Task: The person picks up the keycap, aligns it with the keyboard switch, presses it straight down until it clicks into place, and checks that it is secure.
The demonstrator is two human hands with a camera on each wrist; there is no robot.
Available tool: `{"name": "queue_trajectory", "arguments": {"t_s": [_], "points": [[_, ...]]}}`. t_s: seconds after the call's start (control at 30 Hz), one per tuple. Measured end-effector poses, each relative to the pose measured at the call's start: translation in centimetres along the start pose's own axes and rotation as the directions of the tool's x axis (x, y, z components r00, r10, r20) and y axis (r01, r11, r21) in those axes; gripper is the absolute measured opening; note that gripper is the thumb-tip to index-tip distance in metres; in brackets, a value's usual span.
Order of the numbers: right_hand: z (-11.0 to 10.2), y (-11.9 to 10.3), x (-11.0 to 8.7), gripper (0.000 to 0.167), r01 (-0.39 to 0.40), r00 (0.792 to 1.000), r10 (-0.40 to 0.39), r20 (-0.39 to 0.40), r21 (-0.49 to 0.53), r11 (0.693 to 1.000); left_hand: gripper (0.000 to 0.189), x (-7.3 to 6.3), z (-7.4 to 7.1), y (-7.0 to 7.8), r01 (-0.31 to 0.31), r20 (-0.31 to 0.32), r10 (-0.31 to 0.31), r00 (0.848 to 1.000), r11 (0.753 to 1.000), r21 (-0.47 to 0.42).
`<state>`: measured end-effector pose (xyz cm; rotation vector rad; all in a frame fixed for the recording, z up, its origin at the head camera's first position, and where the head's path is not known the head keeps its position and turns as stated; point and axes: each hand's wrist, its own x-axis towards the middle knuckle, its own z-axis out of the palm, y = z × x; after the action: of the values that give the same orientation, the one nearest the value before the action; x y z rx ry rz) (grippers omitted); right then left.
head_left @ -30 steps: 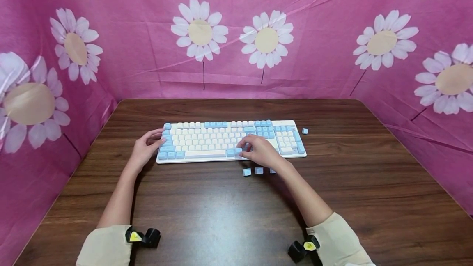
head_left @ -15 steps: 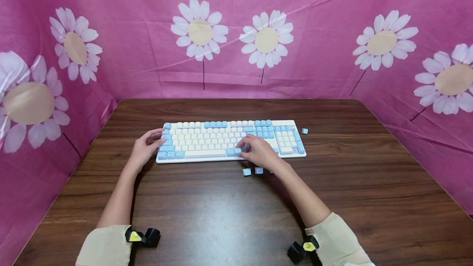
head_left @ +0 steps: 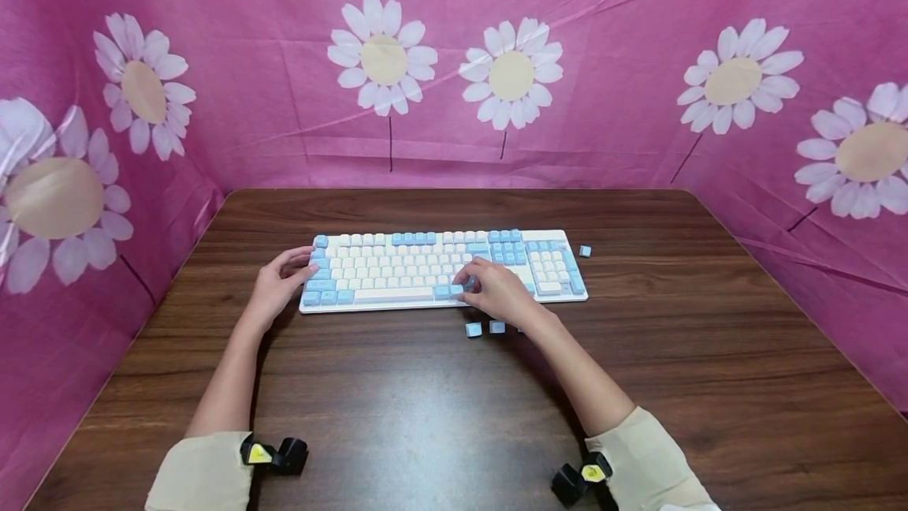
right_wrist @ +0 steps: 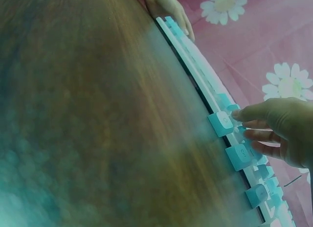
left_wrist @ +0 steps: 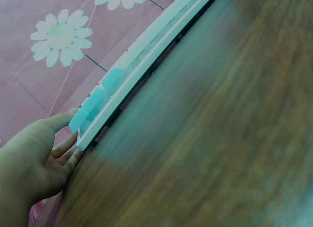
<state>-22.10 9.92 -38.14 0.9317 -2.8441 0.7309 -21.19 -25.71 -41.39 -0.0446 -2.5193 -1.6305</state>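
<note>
A white and light-blue computer keyboard [head_left: 393, 295] lies on the wooden table. My left hand [head_left: 275, 289] holds its left end, thumb over the edge keys and fingers along the side, as the left wrist view also shows. My right hand [head_left: 502, 290] is bent over the bottom row, right of the space bar. Its thumb and forefinger pinch a blue keycap [head_left: 456, 290] there, partly covered by the fingertips. Two loose blue keycaps, one [head_left: 474, 330] left of the other [head_left: 497, 327], lie in front of the keyboard; a third [right_wrist: 257, 195] is mostly hidden by my right wrist in the head view.
Another loose blue keycap [head_left: 585, 251] lies beyond the keyboard's right end. The brown table [head_left: 397, 408] stretches toward me and to both sides. A pink cloth [head_left: 284, 93] with white daisies hangs behind and around it.
My right hand and forearm have shifted very slightly left, covering more of the third loose keycap. The left hand and keyboard stay in place.
</note>
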Motion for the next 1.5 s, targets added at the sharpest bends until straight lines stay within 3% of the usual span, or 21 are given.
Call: {"name": "queue_trajectory", "arguments": {"t_s": [0.33, 0.83, 1.13, 1.5], "points": [[-0.18, 0.03, -0.07, 0.016, 0.037, 0.999, -0.037, -0.017, -0.005, 0.999, 0.047, 0.03, -0.14, 0.22, 0.010, 0.009, -0.010, 1.000, 1.000, 0.004], [-0.15, 0.19, -0.11, 0.014, 0.034, 0.999, -0.034, -0.021, -0.014, 0.999, 0.046, 0.08, -0.03, 0.08, 0.012, 0.006, -0.012, 1.000, 1.000, 0.008], [-0.31, 0.31, -0.09, 0.015, 0.010, 1.000, -0.010, -0.016, -0.037, 0.999, 0.043, -0.11, 0.13, 0.28, -0.038, -0.014, 0.038, 0.999, 0.999, -0.016], [-0.44, 0.33, -0.15, 0.014, 0.032, 0.999, -0.032, -0.014, 0.014, 0.999, 0.042, 0.06, 0.03, -0.02, -0.024, -0.017, 0.025, 1.000, 1.000, 0.011]]}}
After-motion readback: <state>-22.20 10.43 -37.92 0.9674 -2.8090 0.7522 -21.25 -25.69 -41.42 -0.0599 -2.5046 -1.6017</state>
